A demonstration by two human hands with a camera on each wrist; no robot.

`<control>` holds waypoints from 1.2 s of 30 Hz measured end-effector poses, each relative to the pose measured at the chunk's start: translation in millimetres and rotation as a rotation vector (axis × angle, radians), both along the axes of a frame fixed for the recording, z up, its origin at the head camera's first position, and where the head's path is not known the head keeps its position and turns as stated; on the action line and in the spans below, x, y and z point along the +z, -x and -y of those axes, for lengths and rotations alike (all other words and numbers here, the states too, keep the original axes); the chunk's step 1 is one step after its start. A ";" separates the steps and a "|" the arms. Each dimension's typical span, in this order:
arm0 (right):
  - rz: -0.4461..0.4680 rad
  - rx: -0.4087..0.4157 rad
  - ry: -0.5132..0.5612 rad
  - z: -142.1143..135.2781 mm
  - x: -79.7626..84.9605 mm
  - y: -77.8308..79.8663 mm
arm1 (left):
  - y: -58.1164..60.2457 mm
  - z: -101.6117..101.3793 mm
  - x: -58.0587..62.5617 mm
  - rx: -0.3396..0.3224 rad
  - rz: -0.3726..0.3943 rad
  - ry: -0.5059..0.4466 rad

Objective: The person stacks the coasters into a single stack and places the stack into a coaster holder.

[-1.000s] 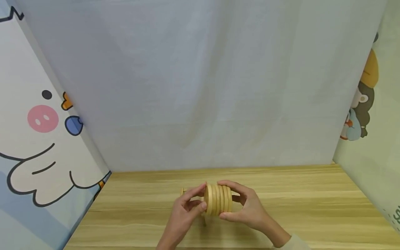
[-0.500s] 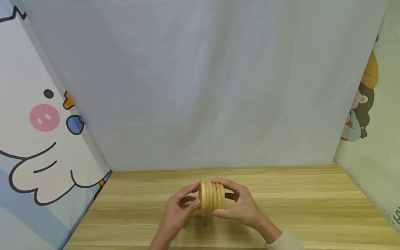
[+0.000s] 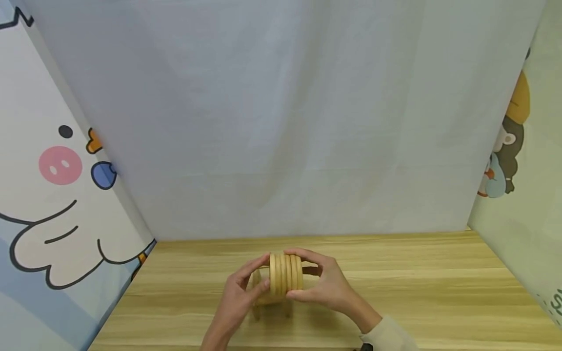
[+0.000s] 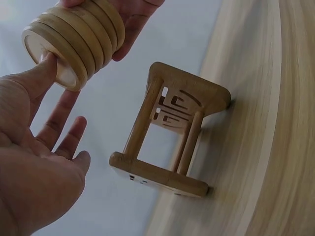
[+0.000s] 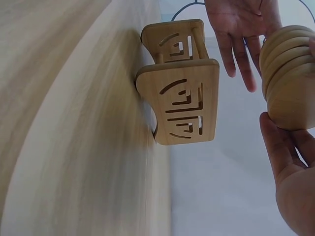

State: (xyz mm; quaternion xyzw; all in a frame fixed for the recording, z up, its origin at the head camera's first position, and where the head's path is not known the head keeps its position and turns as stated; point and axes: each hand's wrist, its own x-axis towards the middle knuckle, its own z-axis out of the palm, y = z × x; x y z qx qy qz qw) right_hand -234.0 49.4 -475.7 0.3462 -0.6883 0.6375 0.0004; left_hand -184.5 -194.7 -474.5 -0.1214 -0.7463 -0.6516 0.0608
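A stack of several round wooden coasters [image 3: 286,274] is held on its side above the table. My left hand [image 3: 234,298] pinches its left end between thumb and fingers; in the left wrist view the thumb touches the recessed face of the end coaster [image 4: 69,73]. From the other end, my right hand [image 3: 327,285] grips the stack by its edges. Just below stands a wooden coaster rack [image 3: 269,298], partly hidden by the coasters and left hand. Both wrist views show its cut-out side panels [image 5: 184,105] and joining rods [image 4: 143,118], with nothing inside.
The rack stands on a wood-grain table [image 3: 417,287]. A pale cloth [image 3: 281,122] hangs along the table's back edge. Cartoon-printed panels flank it on the left [image 3: 52,204] and right [image 3: 522,214]. A small dark object [image 3: 366,347] shows beside the right sleeve.
Both hands have carried the coaster stack leftward, over the rack. The rack has stayed in place, and more of its lower part shows beneath the stack.
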 end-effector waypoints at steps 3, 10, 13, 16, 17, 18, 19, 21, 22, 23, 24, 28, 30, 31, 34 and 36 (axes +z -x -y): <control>0.011 0.002 -0.012 5.0 0.6 1.8 | 1.1 4.8 -1.9 0.006 -0.004 -0.001; 0.038 0.010 -0.030 15.4 1.4 5.5 | 2.6 13.4 -7.6 0.005 -0.011 -0.035; 0.045 0.014 -0.033 18.6 1.8 6.5 | 3.4 15.5 -9.6 0.014 0.007 -0.041; 0.046 0.012 -0.039 21.5 0.8 8.3 | 4.9 17.5 -12.2 0.023 0.017 -0.051; 0.045 0.010 -0.040 22.4 0.2 9.0 | 5.6 18.2 -13.3 0.025 0.014 -0.055; 0.042 0.009 -0.042 23.4 -0.5 9.8 | 6.2 19.0 -14.4 0.028 0.012 -0.059; 0.038 0.009 -0.045 24.3 -1.3 10.7 | 6.8 19.8 -15.5 0.029 0.009 -0.062; 0.032 0.008 -0.050 26.0 -2.7 12.1 | 7.7 21.4 -17.2 0.033 0.011 -0.068; 0.029 0.007 -0.055 26.8 -3.5 12.9 | 7.9 22.3 -17.8 0.035 0.017 -0.069; 0.024 0.005 -0.060 27.5 -4.8 13.8 | 8.1 23.1 -18.3 0.036 0.024 -0.071; 0.021 0.003 -0.068 28.2 -6.0 14.5 | 8.2 24.0 -18.7 0.039 0.036 -0.071; 0.028 -0.021 -0.104 30.7 -8.5 15.7 | 8.8 26.7 -19.8 0.042 0.069 -0.076; 0.037 -0.033 -0.120 32.0 -9.3 16.1 | 9.4 28.0 -20.6 0.043 0.073 -0.078; 0.042 -0.037 -0.125 32.8 -9.5 16.3 | 9.7 28.6 -21.2 0.043 0.072 -0.079; 0.046 -0.046 -0.136 35.2 -11.8 17.8 | 10.4 30.8 -23.3 0.041 0.064 -0.082; 0.048 -0.049 -0.138 36.6 -13.7 18.6 | 10.7 32.4 -25.0 0.039 0.064 -0.084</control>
